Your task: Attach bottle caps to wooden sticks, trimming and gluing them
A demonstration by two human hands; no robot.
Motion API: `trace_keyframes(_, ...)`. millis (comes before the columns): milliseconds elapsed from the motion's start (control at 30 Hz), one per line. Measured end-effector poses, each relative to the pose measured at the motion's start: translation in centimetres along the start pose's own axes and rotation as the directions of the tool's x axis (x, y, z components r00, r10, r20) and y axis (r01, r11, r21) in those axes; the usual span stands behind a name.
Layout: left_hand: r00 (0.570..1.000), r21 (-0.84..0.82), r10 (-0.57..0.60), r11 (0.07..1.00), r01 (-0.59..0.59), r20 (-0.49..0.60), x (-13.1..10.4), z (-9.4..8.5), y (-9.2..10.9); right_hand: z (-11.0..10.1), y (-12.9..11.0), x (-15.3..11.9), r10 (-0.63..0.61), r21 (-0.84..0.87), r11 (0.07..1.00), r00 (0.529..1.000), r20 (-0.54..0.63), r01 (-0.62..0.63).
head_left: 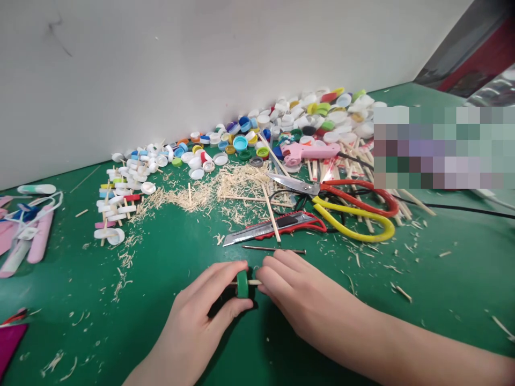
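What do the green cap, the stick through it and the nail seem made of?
Green cap: probably plastic, smooth, evenly coloured. Stick: likely bare wood, pale and matte. Nail: apparently metal, dark, slim and headed; exact metal unclear.

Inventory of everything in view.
Round plastic cap: 1, green, front centre
Thin wooden stick: 1, pale, at cap
Loose plastic caps: many, mixed, along white wall
Cap-and-stick assemblies: several, mostly white, left
Wood shavings: uncountable, pale, centre
Loose wooden sticks: many, pale, mostly right
Utility knife: 1, red, centre
Scissors: 1, red-yellow handles, right
Metal nail: 1, dark, beside knife
Plastic glue gun: 1, pink, behind scissors
Cable: 1+, black, right
Plastic items: several, mostly pink, left edge
Flat item: 1, magenta, lower left
Pixelated patch: right, unreadable
Table: 1, green, underneath
Left hand: 1, bare, on cap
Right hand: 1, bare, on stick
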State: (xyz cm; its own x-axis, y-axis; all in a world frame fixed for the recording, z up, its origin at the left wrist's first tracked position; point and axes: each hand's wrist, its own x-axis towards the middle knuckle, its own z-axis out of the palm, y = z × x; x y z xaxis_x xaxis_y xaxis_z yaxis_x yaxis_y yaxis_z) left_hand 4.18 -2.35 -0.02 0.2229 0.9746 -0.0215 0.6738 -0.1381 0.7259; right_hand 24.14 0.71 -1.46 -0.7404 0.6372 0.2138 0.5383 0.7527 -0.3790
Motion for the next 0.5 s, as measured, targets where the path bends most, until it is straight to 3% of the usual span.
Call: trace_keyframes(500,0.99,0.154,0.128,0.981,-0.118,-0.058,-0.13,0.07,0.61,-0.31,-0.36,-0.43,-0.008,0.183,0.983,1.0,0.022,0.004)
